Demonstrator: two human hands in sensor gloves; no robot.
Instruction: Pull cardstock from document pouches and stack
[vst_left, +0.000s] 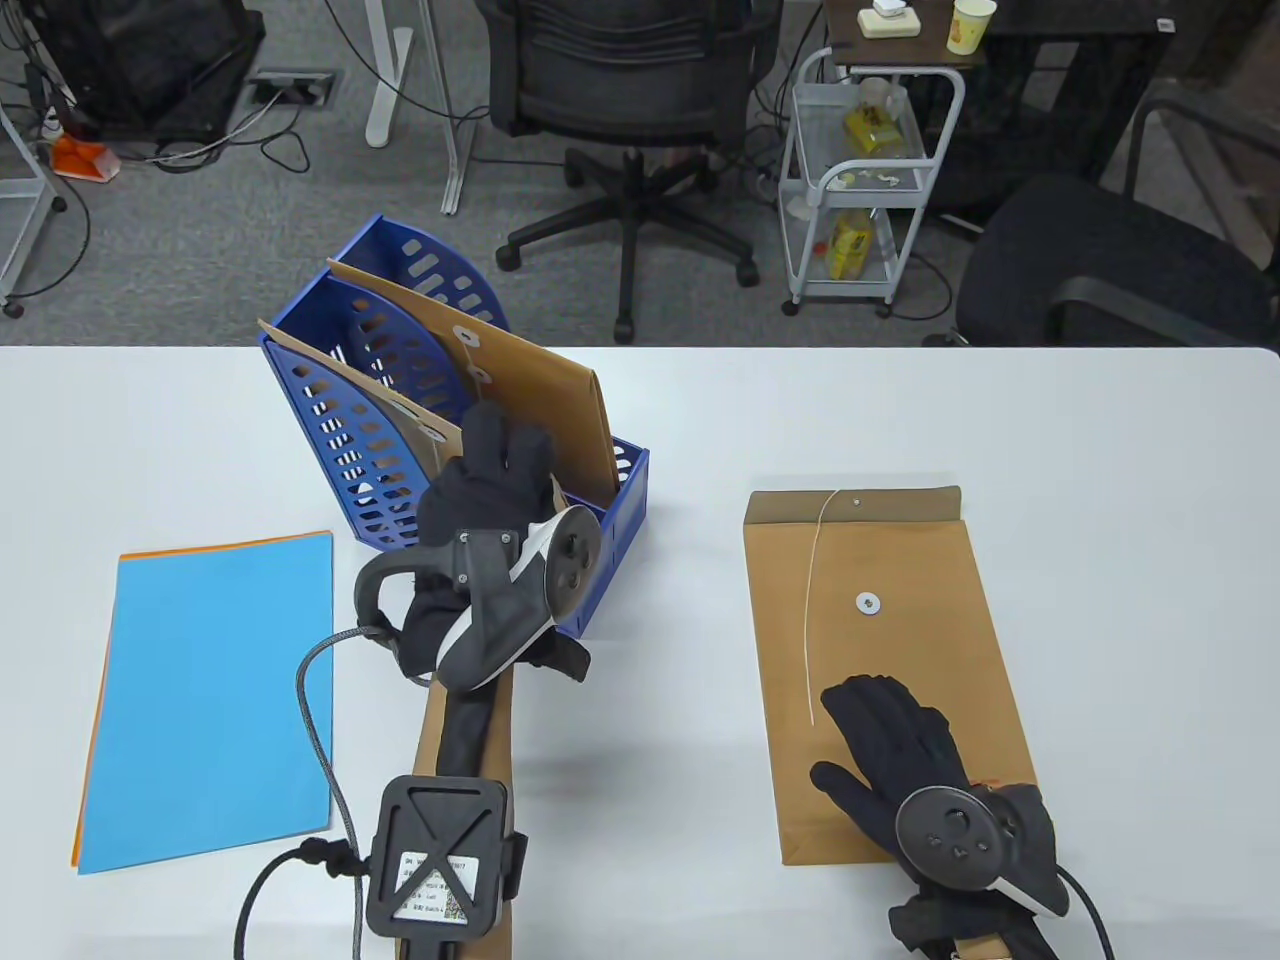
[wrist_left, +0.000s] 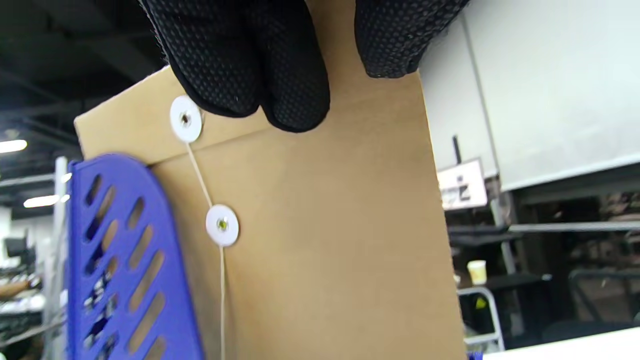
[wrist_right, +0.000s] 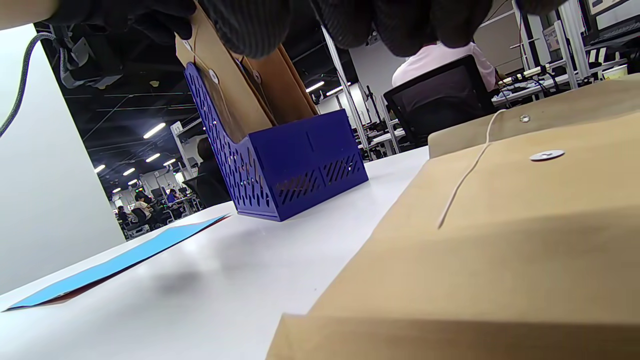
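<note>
The left hand (vst_left: 490, 470) reaches into the blue file rack (vst_left: 620, 520), its fingers (wrist_left: 280, 90) pinching the top flap of an upright pouch (wrist_left: 325, 225), thumb on the far side, likely to lift it out next. The right hand (vst_left: 900, 760) lies flat, fingers spread and gripping nothing, on the lower part of a flat pouch (vst_left: 880, 600) on the worktop (vst_left: 1130, 560), its string loose and flap open, probably pinning it down. Cardstock sheets (vst_left: 215, 690), blue over orange, are stacked left of the rack, well clear of the working area.
</note>
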